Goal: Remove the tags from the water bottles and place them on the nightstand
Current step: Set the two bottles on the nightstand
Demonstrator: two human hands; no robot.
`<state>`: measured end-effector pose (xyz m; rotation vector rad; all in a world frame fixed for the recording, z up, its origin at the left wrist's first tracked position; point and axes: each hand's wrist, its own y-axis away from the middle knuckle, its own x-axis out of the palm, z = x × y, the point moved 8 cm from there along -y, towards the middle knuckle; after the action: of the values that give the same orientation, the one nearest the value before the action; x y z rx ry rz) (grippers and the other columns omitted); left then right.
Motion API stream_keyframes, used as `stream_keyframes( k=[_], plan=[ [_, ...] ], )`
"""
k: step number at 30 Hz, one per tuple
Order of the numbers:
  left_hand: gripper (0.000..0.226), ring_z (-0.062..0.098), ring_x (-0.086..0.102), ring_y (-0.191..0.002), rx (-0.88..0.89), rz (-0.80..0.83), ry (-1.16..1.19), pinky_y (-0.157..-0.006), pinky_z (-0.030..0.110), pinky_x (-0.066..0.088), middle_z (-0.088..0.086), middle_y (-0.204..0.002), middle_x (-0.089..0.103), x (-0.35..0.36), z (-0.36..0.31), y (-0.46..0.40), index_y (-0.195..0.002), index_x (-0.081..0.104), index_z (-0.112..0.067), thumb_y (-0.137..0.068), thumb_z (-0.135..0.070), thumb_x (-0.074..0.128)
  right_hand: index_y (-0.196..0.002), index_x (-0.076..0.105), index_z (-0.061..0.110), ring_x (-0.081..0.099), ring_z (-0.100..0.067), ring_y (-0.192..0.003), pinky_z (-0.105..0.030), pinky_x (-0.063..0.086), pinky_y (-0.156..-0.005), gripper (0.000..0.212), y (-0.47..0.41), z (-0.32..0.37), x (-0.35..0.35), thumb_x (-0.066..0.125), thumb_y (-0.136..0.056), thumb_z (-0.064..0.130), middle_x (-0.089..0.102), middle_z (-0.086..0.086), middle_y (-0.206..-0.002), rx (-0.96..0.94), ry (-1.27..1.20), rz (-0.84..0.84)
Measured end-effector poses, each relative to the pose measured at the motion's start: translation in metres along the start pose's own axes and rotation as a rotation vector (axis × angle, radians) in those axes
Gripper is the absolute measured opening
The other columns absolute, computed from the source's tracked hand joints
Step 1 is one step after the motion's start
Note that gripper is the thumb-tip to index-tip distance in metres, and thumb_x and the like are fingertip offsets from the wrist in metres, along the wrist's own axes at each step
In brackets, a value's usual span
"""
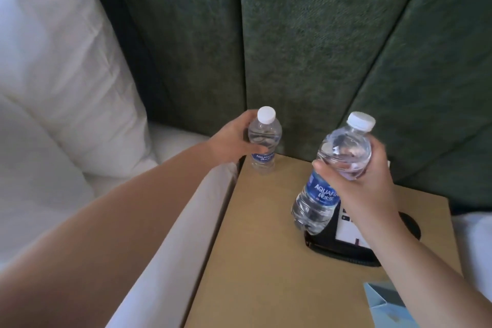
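Observation:
Two clear water bottles with white caps and blue labels are in view. The first bottle stands upright at the far left corner of the tan nightstand, and my left hand wraps its upper body from the left. The second bottle is tilted, held in the air above the nightstand's middle with my right hand closed round its upper half. No tag shows on either bottle neck.
A black round tray with a white card sits on the nightstand under my right hand. A light blue paper item lies at the near right edge. The green padded headboard rises behind; white pillows and bedding lie to the left.

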<state>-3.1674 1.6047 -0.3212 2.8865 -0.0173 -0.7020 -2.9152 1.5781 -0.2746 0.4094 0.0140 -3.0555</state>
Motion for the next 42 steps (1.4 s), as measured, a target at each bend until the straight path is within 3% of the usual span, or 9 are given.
stream_keyframes(
  k=[5,10,17,23,28,30,33,37,42],
  plan=[
    [0.076,-0.017,0.056,-0.096,-0.011,-0.121,0.041,-0.067,0.003,0.046,-0.019,-0.111,0.054,-0.001,0.002,0.002,-0.125,0.037,-0.030,-0.068,-0.028,0.086,-0.123,0.045,0.036,0.060,0.007,-0.096,-0.030,0.051,-0.088,0.072,-0.015,0.001,0.016,0.084,-0.063,0.032,0.063,0.018,-0.108,-0.011,-0.001,0.027],
    [0.075,0.011,0.060,-0.107,-0.070,-0.301,0.160,-0.089,0.034,0.055,-0.002,-0.121,0.059,-0.001,0.010,0.000,-0.125,0.045,-0.022,-0.064,-0.040,0.086,-0.125,0.044,0.030,0.060,0.006,-0.097,-0.028,0.049,-0.089,0.073,-0.036,-0.004,0.033,0.085,-0.065,0.028,0.061,0.014,-0.110,-0.024,-0.008,0.025],
    [0.057,0.006,0.064,-0.101,-0.056,-0.246,0.212,-0.087,0.028,0.055,-0.006,-0.112,0.066,-0.001,0.012,-0.004,-0.118,0.053,-0.024,-0.071,-0.031,0.084,-0.124,0.040,0.031,0.059,-0.006,-0.105,-0.038,0.048,-0.096,0.074,-0.056,-0.028,0.057,0.084,-0.067,0.016,0.059,0.007,-0.116,0.028,-0.060,0.095],
    [0.063,0.016,0.064,-0.110,-0.035,-0.118,0.288,-0.097,0.039,0.052,0.005,-0.123,0.065,0.004,0.006,-0.007,-0.134,0.050,-0.014,-0.078,-0.016,0.079,-0.133,0.032,0.027,0.053,0.010,-0.091,-0.013,0.039,-0.074,0.082,-0.063,-0.039,0.068,0.082,-0.069,0.021,0.052,0.022,-0.104,0.025,0.064,0.223],
    [0.062,0.015,0.062,-0.114,-0.005,-0.137,0.298,-0.099,0.042,0.051,0.003,-0.126,0.062,0.006,0.005,-0.004,-0.132,0.045,-0.020,-0.080,-0.015,0.077,-0.132,0.035,0.032,0.051,0.012,-0.091,-0.005,0.037,-0.065,0.076,-0.067,-0.033,0.058,0.078,-0.069,0.040,0.049,0.019,-0.112,0.043,0.171,0.323],
    [0.058,0.011,0.064,-0.108,-0.009,-0.186,0.275,-0.094,0.040,0.054,-0.003,-0.119,0.063,0.002,0.003,-0.002,-0.124,0.046,-0.029,-0.077,-0.020,0.080,-0.127,0.035,0.039,0.052,0.009,-0.093,-0.007,0.043,-0.067,0.078,-0.064,-0.028,0.053,0.078,-0.062,0.045,0.046,0.017,-0.118,0.072,0.145,0.345],
    [0.050,0.017,0.067,-0.102,-0.037,-0.194,0.290,-0.089,0.045,0.056,0.001,-0.111,0.067,0.000,0.003,-0.002,-0.111,0.049,-0.032,-0.075,-0.019,0.082,-0.120,0.040,0.039,0.057,-0.005,-0.103,-0.032,0.052,-0.083,0.066,-0.060,-0.029,0.050,0.081,-0.068,0.033,0.052,0.012,-0.120,0.100,0.145,0.345],
    [0.050,0.022,0.066,-0.104,-0.053,-0.161,0.284,-0.090,0.049,0.055,0.006,-0.112,0.066,-0.001,0.000,-0.004,-0.114,0.050,-0.025,-0.076,-0.016,0.081,-0.110,0.043,0.031,0.059,0.005,-0.084,-0.018,0.043,-0.065,0.057,-0.062,-0.023,0.051,0.082,-0.069,0.028,0.058,0.016,-0.104,0.032,0.198,0.233],
    [0.048,0.020,0.066,-0.105,-0.061,-0.156,0.315,-0.090,0.049,0.055,0.004,-0.112,0.066,0.001,0.001,-0.009,-0.113,0.051,-0.025,-0.076,-0.014,0.080,-0.108,0.042,0.029,0.061,-0.011,-0.093,-0.024,0.046,-0.071,0.059,-0.070,-0.022,0.055,0.083,-0.067,0.031,0.056,0.013,-0.101,0.033,0.191,0.082]
  ],
)
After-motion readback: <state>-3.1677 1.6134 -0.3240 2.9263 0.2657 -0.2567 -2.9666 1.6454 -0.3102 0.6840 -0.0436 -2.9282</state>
